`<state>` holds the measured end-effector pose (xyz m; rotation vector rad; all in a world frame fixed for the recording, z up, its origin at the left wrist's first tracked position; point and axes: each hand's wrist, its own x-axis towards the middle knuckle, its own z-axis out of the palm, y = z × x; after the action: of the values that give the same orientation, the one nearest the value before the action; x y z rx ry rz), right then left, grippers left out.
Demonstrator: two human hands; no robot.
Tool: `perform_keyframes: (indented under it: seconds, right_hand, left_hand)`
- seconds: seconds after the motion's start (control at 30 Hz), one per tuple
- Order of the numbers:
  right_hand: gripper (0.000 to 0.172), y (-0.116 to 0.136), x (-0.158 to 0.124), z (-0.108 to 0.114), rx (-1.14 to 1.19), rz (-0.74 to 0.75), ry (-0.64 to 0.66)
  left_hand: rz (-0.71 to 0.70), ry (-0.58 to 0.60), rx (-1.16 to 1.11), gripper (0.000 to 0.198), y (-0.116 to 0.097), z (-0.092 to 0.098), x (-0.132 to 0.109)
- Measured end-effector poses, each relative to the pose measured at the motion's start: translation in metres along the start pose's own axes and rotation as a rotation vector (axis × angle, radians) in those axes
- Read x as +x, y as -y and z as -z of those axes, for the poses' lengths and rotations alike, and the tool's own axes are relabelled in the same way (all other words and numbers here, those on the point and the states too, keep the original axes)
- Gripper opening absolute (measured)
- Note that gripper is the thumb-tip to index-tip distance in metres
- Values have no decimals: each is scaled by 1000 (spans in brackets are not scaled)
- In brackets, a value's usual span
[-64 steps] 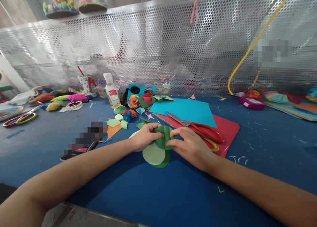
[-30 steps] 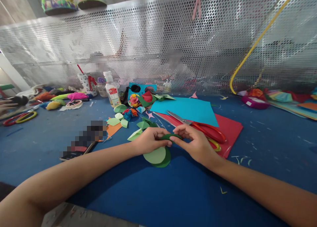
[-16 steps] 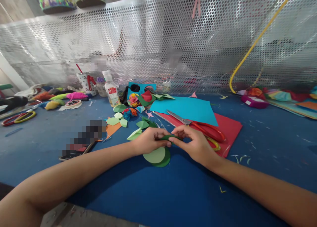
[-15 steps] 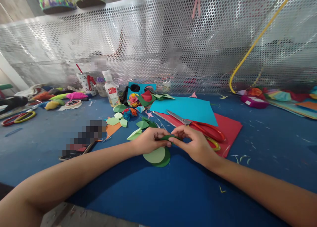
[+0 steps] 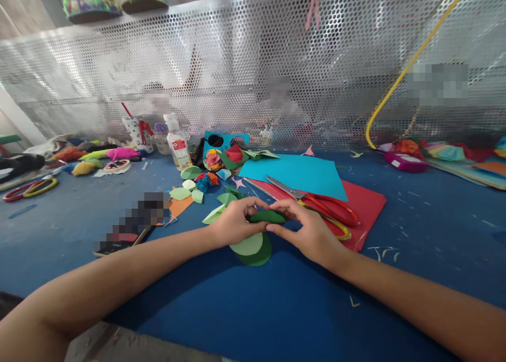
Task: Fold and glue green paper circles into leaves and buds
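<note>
Between my fingertips is a dark green paper piece (image 5: 269,216), apparently folded. My left hand (image 5: 237,222) grips its left end, thumb below and fingers above. On the other side, my right hand (image 5: 304,227) pinches the right end, and the two thumbs nearly meet. Under my hands lie a light green paper circle (image 5: 248,245) and a darker green paper circle (image 5: 261,254), overlapping on the table. Several cut green leaf shapes (image 5: 215,213) lie just beyond my left hand. Scissors with red and yellow handles (image 5: 336,206) rest beyond my right hand.
Blue paper (image 5: 296,172) and red paper (image 5: 369,204) lie behind the scissors. A phone (image 5: 132,227) is left of my hands, near orange paper (image 5: 182,208). A glue bottle (image 5: 178,145) stands farther back, before a perforated metal screen (image 5: 237,61). People sit behind it.
The dark green paper in my hands has tilted, showing more of its face. My fingers have shifted along its edges, and my right thumb has moved slightly lower.
</note>
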<state>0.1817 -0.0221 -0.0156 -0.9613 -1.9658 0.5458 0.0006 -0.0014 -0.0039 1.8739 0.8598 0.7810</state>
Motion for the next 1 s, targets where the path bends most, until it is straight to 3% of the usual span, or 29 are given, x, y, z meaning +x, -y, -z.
perform_keyframes:
  seconds: [0.3, 0.47, 0.7, 0.87, 1.0]
  right_hand:
    - [24, -9, 6, 2, 18, -151, 1]
    - [22, -15, 9, 3, 72, -202, -13]
    - [15, -23, 14, 2, 296, -203, -154]
    - [14, -19, 13, 3, 299, -231, -211]
    - [14, -22, 14, 3, 332, -242, -271]
  left_hand:
    - [51, -25, -12, 29, 6, 0, 3]
    - [14, 19, -36, 51, 12, -1, 4]
    - [-146, -16, -84, 75, 12, -2, 2]
    - [-182, -58, -115, 71, 7, 0, 4]
    - [-120, -50, -196, 61, 6, 0, 4]
